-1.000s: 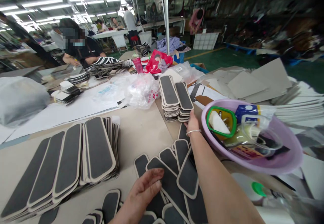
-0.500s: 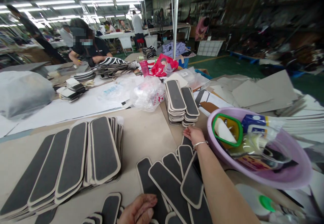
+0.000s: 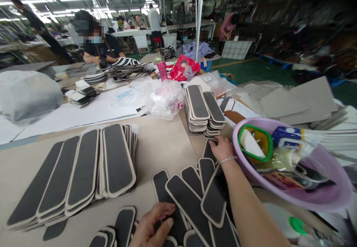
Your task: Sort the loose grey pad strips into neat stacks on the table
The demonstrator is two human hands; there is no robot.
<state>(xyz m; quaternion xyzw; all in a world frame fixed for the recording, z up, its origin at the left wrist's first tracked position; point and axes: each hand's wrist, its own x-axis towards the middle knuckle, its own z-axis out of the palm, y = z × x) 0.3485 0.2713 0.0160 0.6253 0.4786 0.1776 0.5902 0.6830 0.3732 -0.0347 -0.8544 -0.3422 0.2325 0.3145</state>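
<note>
My left hand (image 3: 154, 224) hovers at the bottom middle, thumb and fingers apart with nothing between them. Beneath and beside it lie loose dark grey rounded panels with beige edges, one long panel (image 3: 188, 206) slanting across the others. Farther right, my right hand (image 3: 223, 148), with a bracelet at the wrist, has its fingers closed at the far end of a dark panel (image 3: 208, 151), which it partly covers. Just beyond those fingertips stand two neat stacks of shorter panels (image 3: 198, 103).
Fanned stacks of long panels (image 3: 118, 161) occupy the left. A purple basin (image 3: 292, 198) holding a green-rimmed container (image 3: 255, 143) and packets stands close to my right forearm. Plastic bags (image 3: 167, 98) lie behind. Across the table, a masked co-worker (image 3: 103, 50) handles pieces.
The view has shifted slightly, so the table's contents appear a little farther right and higher. My left hand's thumb and fingers have spread. My right hand stays by the same panel.
</note>
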